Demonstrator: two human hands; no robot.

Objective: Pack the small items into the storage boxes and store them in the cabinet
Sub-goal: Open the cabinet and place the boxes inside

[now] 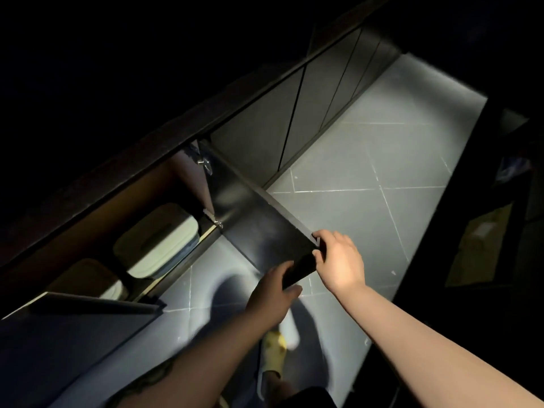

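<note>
Clearly you are at the storing end of the job: two pale, rounded plastic storage boxes with lids already sit inside the dark low cabinet (88,207), so what remains looks like shutting it. Furthest left, the other dark cabinet door (88,304) stands swung out over the grey tiled floor (368,172). Just behind it, the nearer storage box (88,279) is half hidden by that door's top edge. Beside it, further right in the same opening, the second storage box (159,240) rests lid up, well inside the cabinet mouth.

Next comes the open black cabinet door (259,222), hinged beside the boxes and reaching out toward you. Your left hand (272,293) curls round its lower free edge from below, thumb toward the near face and fingers wrapped behind. Your right hand (338,257) pinches the upper free corner, fingertips hooked over the edge and wrist bent down, forearm stretched out long from the lower right.

To close it, I judge you need to swing the door leftward toward the frame, keeping your fingers off the closing edge. Below your arms, your foot in a yellow and white slipper (273,348) stands on the tiles, blurred.
</note>
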